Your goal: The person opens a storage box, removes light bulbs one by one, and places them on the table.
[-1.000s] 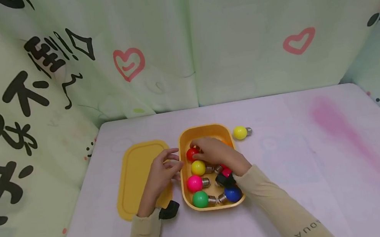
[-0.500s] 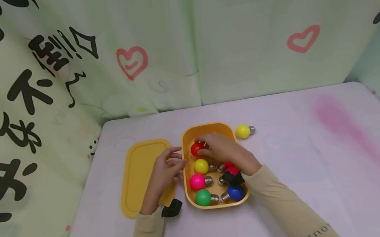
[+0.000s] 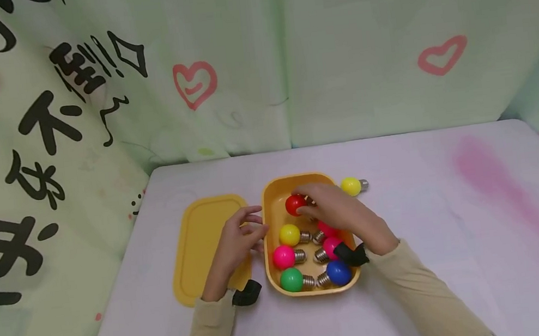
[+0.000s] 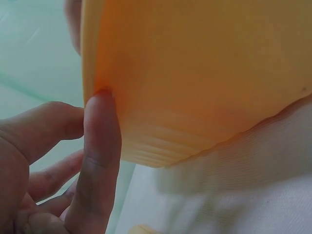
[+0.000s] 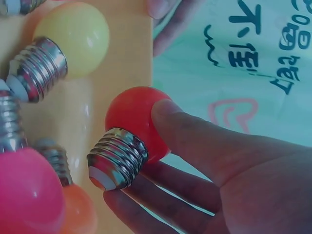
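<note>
In the head view, my right hand pinches a red light bulb over the far part of a yellow-orange plastic box. The right wrist view shows the thumb on its red globe and the silver screw base pointing away from the palm. My left hand grips the box's left wall near the rim, with fingertips on both sides. Inside the box lie a yellow bulb, a pink bulb, a green bulb, a blue bulb and others. An orange bulb is partly hidden.
A yellow bulb lies on the table outside the box's far right corner. The flat yellow lid lies left of the box, partly under the left hand. A printed curtain hangs behind the table's far edge.
My right hand has lifted the red bulb and shifted it rightward and farther back, away from the box's left wall. The left hand stays at the wall. The head view has shifted slightly.
</note>
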`<control>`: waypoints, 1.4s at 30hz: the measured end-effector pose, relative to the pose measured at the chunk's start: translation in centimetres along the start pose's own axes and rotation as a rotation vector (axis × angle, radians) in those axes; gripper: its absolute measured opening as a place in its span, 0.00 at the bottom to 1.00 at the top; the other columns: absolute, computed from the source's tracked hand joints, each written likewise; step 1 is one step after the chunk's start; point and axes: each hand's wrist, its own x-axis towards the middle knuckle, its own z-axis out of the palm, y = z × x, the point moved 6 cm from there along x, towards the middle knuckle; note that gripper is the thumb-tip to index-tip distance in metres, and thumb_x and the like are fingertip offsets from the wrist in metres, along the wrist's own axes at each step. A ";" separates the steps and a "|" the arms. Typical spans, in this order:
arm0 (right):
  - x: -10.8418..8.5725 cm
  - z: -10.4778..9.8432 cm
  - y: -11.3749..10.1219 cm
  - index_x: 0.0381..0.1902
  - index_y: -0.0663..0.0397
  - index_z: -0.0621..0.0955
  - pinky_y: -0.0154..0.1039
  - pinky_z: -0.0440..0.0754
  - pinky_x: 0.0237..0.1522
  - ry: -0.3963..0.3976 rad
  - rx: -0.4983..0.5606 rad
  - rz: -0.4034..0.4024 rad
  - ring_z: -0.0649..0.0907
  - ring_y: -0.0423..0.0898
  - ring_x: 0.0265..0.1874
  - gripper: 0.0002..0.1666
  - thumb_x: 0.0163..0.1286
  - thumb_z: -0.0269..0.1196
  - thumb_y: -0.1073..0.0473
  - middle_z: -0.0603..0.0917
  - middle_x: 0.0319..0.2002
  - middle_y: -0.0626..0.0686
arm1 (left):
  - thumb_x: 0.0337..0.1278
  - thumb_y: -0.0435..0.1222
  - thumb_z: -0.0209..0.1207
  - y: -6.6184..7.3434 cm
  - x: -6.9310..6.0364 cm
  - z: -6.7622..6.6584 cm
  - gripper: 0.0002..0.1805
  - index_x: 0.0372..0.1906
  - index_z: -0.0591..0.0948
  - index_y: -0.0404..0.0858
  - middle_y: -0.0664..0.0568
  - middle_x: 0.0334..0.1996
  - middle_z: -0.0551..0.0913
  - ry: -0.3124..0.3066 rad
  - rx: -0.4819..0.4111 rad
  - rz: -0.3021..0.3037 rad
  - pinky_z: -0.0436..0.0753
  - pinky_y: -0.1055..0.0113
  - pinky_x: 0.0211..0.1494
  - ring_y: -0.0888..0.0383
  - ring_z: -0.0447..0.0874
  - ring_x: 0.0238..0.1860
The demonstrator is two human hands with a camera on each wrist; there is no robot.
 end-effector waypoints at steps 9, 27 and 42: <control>-2.1 -1.7 0.7 0.60 0.58 0.78 0.48 0.84 0.54 0.057 -0.018 -0.047 0.83 0.51 0.49 0.26 0.67 0.68 0.58 0.84 0.52 0.54 | 0.60 0.32 0.66 0.0 -0.1 0.0 0.26 0.63 0.75 0.41 0.43 0.46 0.80 0.018 0.012 -0.010 0.88 0.63 0.33 0.54 0.84 0.28; -5.5 -4.3 3.7 0.63 0.57 0.76 0.53 0.85 0.51 0.130 -0.028 0.028 0.83 0.54 0.49 0.28 0.66 0.68 0.59 0.83 0.53 0.57 | 0.60 0.32 0.66 -0.1 -0.2 0.0 0.27 0.64 0.75 0.41 0.43 0.47 0.79 0.019 0.017 -0.009 0.88 0.63 0.34 0.54 0.84 0.33; -6.9 -5.2 5.7 0.62 0.57 0.77 0.52 0.85 0.50 0.144 -0.058 0.035 0.83 0.52 0.47 0.27 0.66 0.68 0.60 0.84 0.52 0.57 | 0.60 0.32 0.66 0.1 -0.3 0.2 0.27 0.64 0.75 0.41 0.43 0.47 0.79 0.020 0.018 -0.010 0.88 0.63 0.34 0.53 0.84 0.34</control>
